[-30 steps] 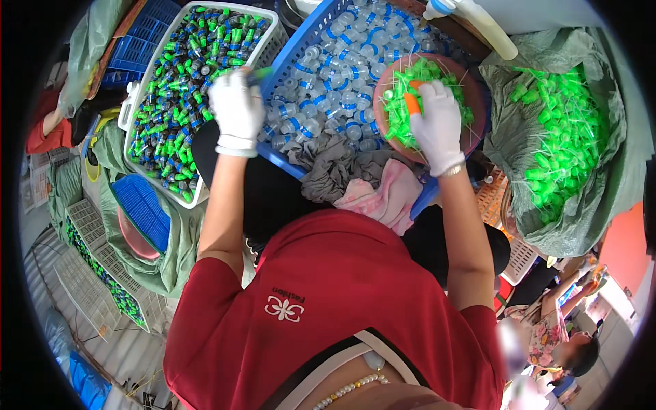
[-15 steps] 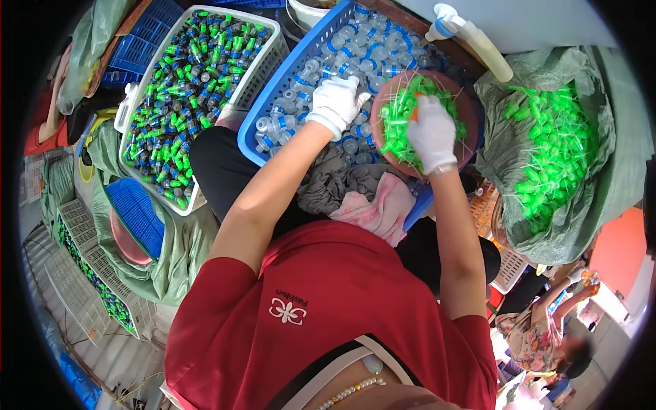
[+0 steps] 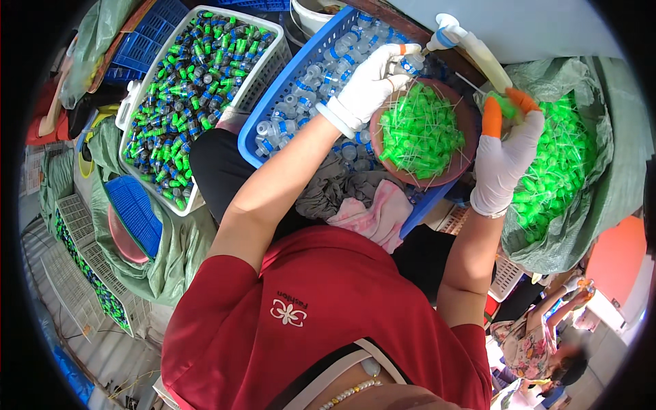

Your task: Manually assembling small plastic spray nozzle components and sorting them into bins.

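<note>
My left hand (image 3: 367, 89), in a white glove, pinches a small clear bottle with a blue band (image 3: 412, 65). The bottle's top is close to the thin tip of a pale nozzle (image 3: 447, 33); whether they touch I cannot tell. My right hand (image 3: 509, 160), gloved with orange fingertip covers, holds a bright green cap with a thin clear tube (image 3: 504, 105). The tube points up and left toward the bottle. Below, between my hands, a pink bowl (image 3: 470, 140) is heaped with similar green caps (image 3: 417, 130). It rests over a blue basket (image 3: 247, 140) of clear bottles.
At left stands a white basket (image 3: 124, 147) of dark bottles with green caps. A green sack (image 3: 594, 198) full of green caps is at right. Grey and pink cloths (image 3: 372, 212) lie by my lap. Another person (image 3: 536, 338) works at lower right.
My left hand has risen from the basket to the nozzle with a bottle in it. My right hand has left the bowl, moving right with a green cap.
</note>
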The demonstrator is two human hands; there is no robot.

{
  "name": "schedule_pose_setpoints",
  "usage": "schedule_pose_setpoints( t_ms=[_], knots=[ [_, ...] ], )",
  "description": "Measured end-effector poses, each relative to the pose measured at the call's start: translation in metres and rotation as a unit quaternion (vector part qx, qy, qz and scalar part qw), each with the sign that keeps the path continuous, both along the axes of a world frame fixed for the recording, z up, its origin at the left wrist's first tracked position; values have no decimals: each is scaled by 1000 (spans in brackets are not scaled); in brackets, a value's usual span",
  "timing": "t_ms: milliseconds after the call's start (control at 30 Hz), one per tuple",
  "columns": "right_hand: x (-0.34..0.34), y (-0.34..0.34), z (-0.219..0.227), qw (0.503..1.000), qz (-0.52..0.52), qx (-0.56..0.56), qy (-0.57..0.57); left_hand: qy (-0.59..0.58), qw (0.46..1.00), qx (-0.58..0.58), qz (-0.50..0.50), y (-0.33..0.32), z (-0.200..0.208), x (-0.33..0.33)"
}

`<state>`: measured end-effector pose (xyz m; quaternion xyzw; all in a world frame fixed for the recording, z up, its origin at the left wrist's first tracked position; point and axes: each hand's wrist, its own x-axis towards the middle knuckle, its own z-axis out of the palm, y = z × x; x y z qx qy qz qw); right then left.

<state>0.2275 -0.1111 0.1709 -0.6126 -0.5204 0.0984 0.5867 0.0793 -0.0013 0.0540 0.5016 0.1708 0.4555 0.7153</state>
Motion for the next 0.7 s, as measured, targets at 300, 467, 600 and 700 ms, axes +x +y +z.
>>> schedule_pose_setpoints(
  t_ms=[300,467,600,700],
  knots=[
    [6,3,-4,983,-45,-93,-152,-11,999,11,50,8,-2,16],
    [4,2,-2,979,-50,-134,-148,-11,998,25,60,9,-5,18],
    [5,4,-5,977,-53,-123,-163,-6,998,29,59,9,-5,17],
    [5,4,-5,977,-55,-121,-169,-19,998,28,50,9,-5,18]
  ],
)
